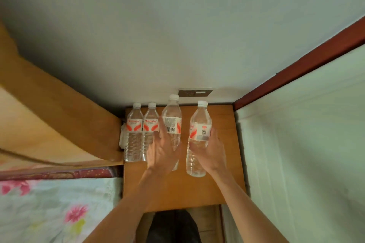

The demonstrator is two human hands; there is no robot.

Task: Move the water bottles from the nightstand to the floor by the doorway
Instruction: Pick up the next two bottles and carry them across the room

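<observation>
Several clear water bottles with white caps and red-and-white labels stand on the wooden nightstand [215,187]. Two bottles [134,130] [150,128] stand side by side at the back left corner. My left hand [163,150] wraps around the third bottle [171,122] near the middle, its fingers curled on the lower half. My right hand [210,151] grips the fourth bottle [199,130] at the right, below its label. Both held bottles are upright; I cannot tell whether they are lifted off the top.
A wall socket plate [195,92] sits on the white wall behind the bottles. The wooden headboard [59,116] and a floral bedspread [49,207] lie to the left. A white panel with a dark red frame [306,61] stands at the right. My dark trouser leg [173,227] shows below.
</observation>
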